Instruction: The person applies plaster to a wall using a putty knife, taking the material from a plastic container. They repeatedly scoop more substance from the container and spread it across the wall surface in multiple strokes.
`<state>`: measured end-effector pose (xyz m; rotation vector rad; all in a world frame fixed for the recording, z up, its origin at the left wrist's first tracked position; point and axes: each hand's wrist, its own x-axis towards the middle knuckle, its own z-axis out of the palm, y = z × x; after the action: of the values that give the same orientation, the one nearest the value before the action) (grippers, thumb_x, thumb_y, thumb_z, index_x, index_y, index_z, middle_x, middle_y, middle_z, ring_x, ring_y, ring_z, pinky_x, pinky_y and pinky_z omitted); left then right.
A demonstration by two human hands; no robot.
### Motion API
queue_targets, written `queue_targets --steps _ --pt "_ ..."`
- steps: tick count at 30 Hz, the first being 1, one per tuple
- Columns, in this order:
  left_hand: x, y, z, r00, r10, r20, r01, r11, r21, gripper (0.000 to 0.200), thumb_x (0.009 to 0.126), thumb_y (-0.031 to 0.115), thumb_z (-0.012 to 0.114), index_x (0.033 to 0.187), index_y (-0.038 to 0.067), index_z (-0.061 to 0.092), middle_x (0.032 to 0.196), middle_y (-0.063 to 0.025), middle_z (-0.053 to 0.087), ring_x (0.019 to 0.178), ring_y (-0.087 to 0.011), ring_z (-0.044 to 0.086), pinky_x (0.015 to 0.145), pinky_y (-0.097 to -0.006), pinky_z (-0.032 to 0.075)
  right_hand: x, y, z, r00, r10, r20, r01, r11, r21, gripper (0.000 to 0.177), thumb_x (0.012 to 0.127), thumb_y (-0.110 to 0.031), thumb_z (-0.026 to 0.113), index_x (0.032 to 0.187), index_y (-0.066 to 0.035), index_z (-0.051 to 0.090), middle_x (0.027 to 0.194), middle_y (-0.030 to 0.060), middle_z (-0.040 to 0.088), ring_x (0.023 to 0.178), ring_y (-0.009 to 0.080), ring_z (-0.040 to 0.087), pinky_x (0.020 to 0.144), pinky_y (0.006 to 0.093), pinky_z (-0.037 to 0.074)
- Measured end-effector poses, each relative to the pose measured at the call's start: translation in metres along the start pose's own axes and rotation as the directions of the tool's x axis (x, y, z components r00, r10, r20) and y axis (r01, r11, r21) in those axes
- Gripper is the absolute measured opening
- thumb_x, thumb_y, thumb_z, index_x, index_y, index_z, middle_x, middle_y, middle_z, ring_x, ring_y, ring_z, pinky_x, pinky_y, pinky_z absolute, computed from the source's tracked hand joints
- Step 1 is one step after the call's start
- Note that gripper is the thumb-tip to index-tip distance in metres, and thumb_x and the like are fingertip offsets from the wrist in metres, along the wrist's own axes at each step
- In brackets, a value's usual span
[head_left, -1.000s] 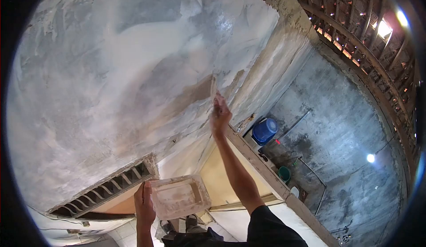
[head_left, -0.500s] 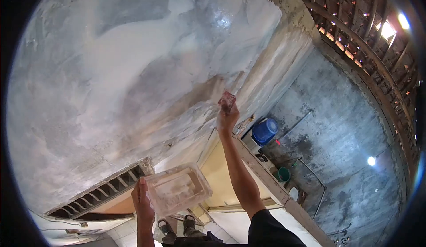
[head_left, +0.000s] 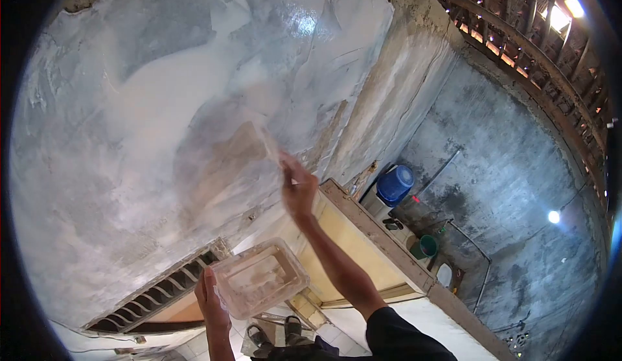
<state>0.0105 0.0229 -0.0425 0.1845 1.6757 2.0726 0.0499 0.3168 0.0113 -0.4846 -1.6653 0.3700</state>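
A clear plastic tub (head_left: 260,278) with whitish paste smeared inside is held by its left side in my left hand (head_left: 212,299), thumb on the rim. My right hand (head_left: 298,189) is closed around a pale, flat tool (head_left: 267,142), blurred by motion, which lies against or close to the plastered wall (head_left: 155,108). White and grey patches cover the wall, with a browner area beside the tool.
A slatted vent (head_left: 159,290) is low on the left. Beyond a ledge (head_left: 382,234) on the right are a blue bucket (head_left: 395,185), a green pail (head_left: 424,247) and a grey wall (head_left: 518,166). Sandalled feet (head_left: 293,327) show below.
My right hand has moved left and slightly down from the wall's right part, and the flat tool now shows broadside. My left hand still holds the tub. The view has shifted a little.
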Motion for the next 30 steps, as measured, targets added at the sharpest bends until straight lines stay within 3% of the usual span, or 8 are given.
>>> queue_targets --steps 5,8,11,15,20,23,25,30 --pt "-0.001 0.010 -0.014 0.995 -0.048 0.083 0.056 0.993 -0.107 0.047 0.094 0.029 0.053 0.127 -0.004 0.044 0.124 -0.0093 0.049 0.118 -0.0165 0.043 0.102 -0.0304 0.032 0.051 0.053 -0.030 0.904 0.228 -0.361 -0.241 0.971 0.010 0.029 0.094 -0.013 0.044 0.118 -0.004 0.059 0.098 0.0159 0.067 0.075 0.0286 0.066 0.064 0.0356 0.049" --pt "-0.005 0.004 -0.016 0.999 0.029 -0.029 -0.030 0.998 -0.056 0.048 0.094 0.028 0.053 0.128 -0.004 0.042 0.125 -0.0093 0.049 0.117 -0.0165 0.044 0.102 -0.0305 0.033 0.059 0.039 -0.008 0.927 0.261 -0.269 -0.272 0.962 -0.003 0.027 0.088 -0.008 0.053 0.112 0.001 0.062 0.093 0.0153 0.068 0.076 0.0196 0.064 0.066 0.0318 0.048" --pt "-0.010 0.011 -0.014 0.996 -0.022 -0.085 0.014 0.995 -0.101 0.048 0.094 0.028 0.053 0.128 -0.004 0.041 0.125 -0.0092 0.049 0.117 -0.0167 0.044 0.102 -0.0303 0.032 0.026 0.002 0.032 0.973 0.229 -0.033 -0.231 0.957 -0.173 0.042 0.089 -0.018 0.055 0.127 -0.003 0.051 0.101 0.0242 0.061 0.056 0.0299 0.061 0.052 0.0357 0.046" --pt "-0.005 0.007 -0.018 0.997 0.030 -0.071 -0.037 0.994 -0.102 0.045 0.094 0.028 0.054 0.125 -0.004 0.046 0.124 -0.0088 0.049 0.114 -0.0164 0.045 0.102 -0.0301 0.032 -0.014 -0.040 0.032 0.984 0.108 0.145 -0.091 0.989 -0.118 0.047 0.086 -0.002 0.052 0.132 -0.005 0.045 0.098 0.0189 0.065 0.080 0.0299 0.067 0.067 0.0332 0.051" --pt "0.004 -0.005 -0.025 0.997 0.077 -0.011 -0.077 0.994 -0.080 0.044 0.094 0.031 0.053 0.121 -0.004 0.050 0.117 -0.0080 0.052 0.109 -0.0153 0.047 0.098 -0.0293 0.034 0.020 0.014 -0.008 0.973 0.175 -0.151 -0.149 0.975 0.166 0.028 0.090 -0.006 0.052 0.117 -0.005 0.060 0.109 0.0154 0.064 0.099 0.0232 0.064 0.083 0.0316 0.048" --pt "-0.002 -0.002 -0.020 0.976 0.215 -0.041 -0.213 0.976 0.042 0.046 0.094 0.033 0.052 0.122 -0.004 0.049 0.114 -0.0074 0.053 0.107 -0.0146 0.047 0.096 -0.0287 0.035 0.060 0.027 -0.022 0.915 0.287 -0.285 -0.262 0.957 0.124 0.029 0.090 -0.007 0.049 0.117 -0.004 0.060 0.109 0.0150 0.065 0.099 0.0247 0.064 0.082 0.0308 0.048" --pt "-0.006 0.011 -0.016 0.997 0.043 -0.066 -0.047 0.997 -0.065 0.046 0.095 0.032 0.052 0.122 -0.004 0.049 0.113 -0.0072 0.053 0.108 -0.0144 0.047 0.095 -0.0290 0.036 0.065 0.041 -0.004 0.904 0.195 -0.379 -0.173 0.981 0.092 0.030 0.088 -0.007 0.049 0.116 -0.003 0.060 0.105 0.0194 0.064 0.092 0.0242 0.065 0.075 0.0313 0.049" --pt "0.006 -0.010 -0.024 0.983 0.183 -0.005 -0.183 0.983 -0.002 0.046 0.094 0.031 0.053 0.123 -0.004 0.048 0.114 -0.0071 0.053 0.108 -0.0142 0.047 0.095 -0.0286 0.035 0.006 -0.009 0.018 0.975 0.201 -0.093 -0.209 0.975 -0.076 0.030 0.083 -0.002 0.056 0.112 -0.005 0.063 0.085 0.0176 0.066 0.066 0.0240 0.066 0.057 0.0324 0.048"
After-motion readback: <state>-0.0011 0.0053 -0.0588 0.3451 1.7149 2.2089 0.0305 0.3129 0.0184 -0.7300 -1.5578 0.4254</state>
